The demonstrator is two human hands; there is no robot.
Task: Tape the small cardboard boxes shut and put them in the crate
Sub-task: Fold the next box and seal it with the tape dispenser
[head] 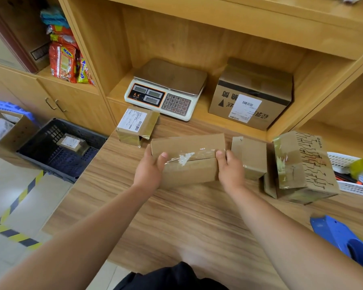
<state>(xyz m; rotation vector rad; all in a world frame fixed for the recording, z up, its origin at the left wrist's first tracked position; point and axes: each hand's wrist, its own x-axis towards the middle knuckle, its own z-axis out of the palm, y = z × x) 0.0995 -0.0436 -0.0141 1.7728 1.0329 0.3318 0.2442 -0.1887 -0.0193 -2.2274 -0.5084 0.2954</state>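
Left hand (150,171) and right hand (231,170) each grasp one end of the long cardboard box (189,164), thumbs on top at the lid seam, fingers curled round the ends. The box is at the centre of the wooden table (176,216); cannot tell whether it rests there or is just lifted. Clear tape strip (189,156) runs along the seam, wrinkled and bunched near the middle. Judgement: the seal looks weak there. Run both thumbs inward to flatten it and check that the ends wrap down. If the flaps gape, add a second strip from the blue tape dispenser (342,237) at 4 o'clock. Small plain box (253,158) just beside the right hand at 3 o'clock; labelled box (135,126) at 11. Dark crate (61,147) at 9 o'clock, on the floor, one labelled parcel (71,142) inside. Set this box beside it, seam up.
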